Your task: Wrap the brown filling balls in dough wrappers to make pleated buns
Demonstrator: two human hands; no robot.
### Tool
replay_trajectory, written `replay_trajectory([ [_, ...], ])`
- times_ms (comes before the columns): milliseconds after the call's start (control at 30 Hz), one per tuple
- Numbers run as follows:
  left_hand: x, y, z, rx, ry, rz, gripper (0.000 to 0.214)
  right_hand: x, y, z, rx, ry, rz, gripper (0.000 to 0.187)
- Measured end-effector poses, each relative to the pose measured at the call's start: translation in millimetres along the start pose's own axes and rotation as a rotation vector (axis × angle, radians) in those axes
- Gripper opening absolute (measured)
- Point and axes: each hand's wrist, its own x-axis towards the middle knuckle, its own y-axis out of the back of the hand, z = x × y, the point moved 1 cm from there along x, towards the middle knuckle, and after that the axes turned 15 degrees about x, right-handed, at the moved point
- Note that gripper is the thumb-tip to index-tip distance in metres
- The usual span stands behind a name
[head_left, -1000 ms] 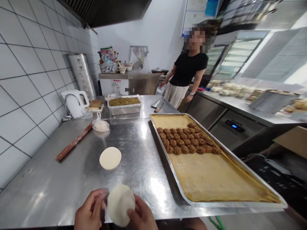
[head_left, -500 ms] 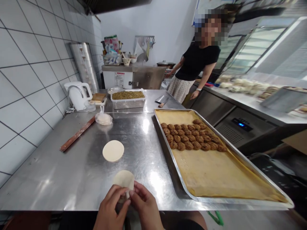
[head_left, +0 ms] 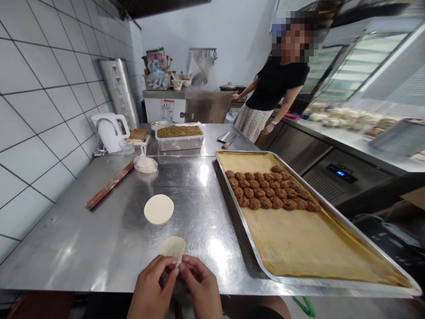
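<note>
A thin, pale dough wrapper (head_left: 171, 247) is pinched at its near edge between both hands, close to the table's front edge. My left hand (head_left: 156, 279) grips it with thumb and fingers pressed together. From the other side my right hand (head_left: 199, 280) pinches the same edge, fingertips touching those of the left. The far part of the wrapper stands up and curls slightly; the fingers hide its near part. Just beyond lies a second round dough wrapper (head_left: 159, 209), flat on the steel table (head_left: 109, 248).
At the right, a metal tray (head_left: 252, 248) holds rows of brown balls (head_left: 265, 202). Farther back are a wooden rod (head_left: 109, 185), a bagged lump (head_left: 146, 165), a tub of green-brown filling (head_left: 179, 142), a scraper (head_left: 226, 145) and a white kettle (head_left: 108, 133). A person (head_left: 282, 82) stands behind the tray.
The wrapper in my hands has folded up a little more and shows narrower. My fingers have drawn closer together. The view has shifted slightly, moving the scene to the right.
</note>
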Motion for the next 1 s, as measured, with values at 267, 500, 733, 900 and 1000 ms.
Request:
replay_trajectory([
  [267, 1.1, 4.8, 1.0, -0.072, 0.122, -0.083, 0.023, -4.7, -12.2, -13.9, -0.163, 0.042, -0.017, 0.045],
  [500, 4.5, 3.7, -2.7, -0.186, 0.192, -0.143, 0.036, -2.3, -5.2, -5.9, -0.266, 0.109, -0.065, 0.050],
  [733, 6.3, -1.1, -12.3, -0.307, 0.310, -0.089, 0.043, -1.4, -3.5, -7.7, -0.184, 0.121, -0.039, 0.046],
  [900, 0.4, -5.2, -5.6, -0.309, 0.318, 0.076, 0.046, 1.8, -3.1, -10.3, -0.066, 0.043, 0.024, 0.045],
  [1000, -3.3, -8.4, -2.2, -0.265, 0.240, 0.112, 0.045, 6.1, -10.3, -17.4, -0.193, 0.074, -0.029, 0.047],
])
